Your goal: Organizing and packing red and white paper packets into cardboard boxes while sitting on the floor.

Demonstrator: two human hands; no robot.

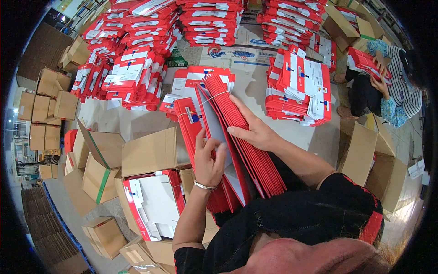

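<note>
A thick bundle of flat red cartons (253,166) with grey-white insides stands tilted in front of my body, with a thin rubber band (214,98) across its upper part. The cartons fan apart near the left side, showing a pale inner panel. My right hand (253,128) grips the bundle's upper right side, thumb on the edges and fingers behind. Against the left part of the bundle is my left hand (210,160), its fingers bent and apart, with nothing visible held in it. A bracelet circles that wrist.
Stacks of banded red-and-white cartons (301,82) lie ahead on cardboard sheeting (242,57). At my left, an open brown box (153,150) holds more cartons. Another open box (374,164) stands at right. A seated co-worker (383,82) holds red cartons.
</note>
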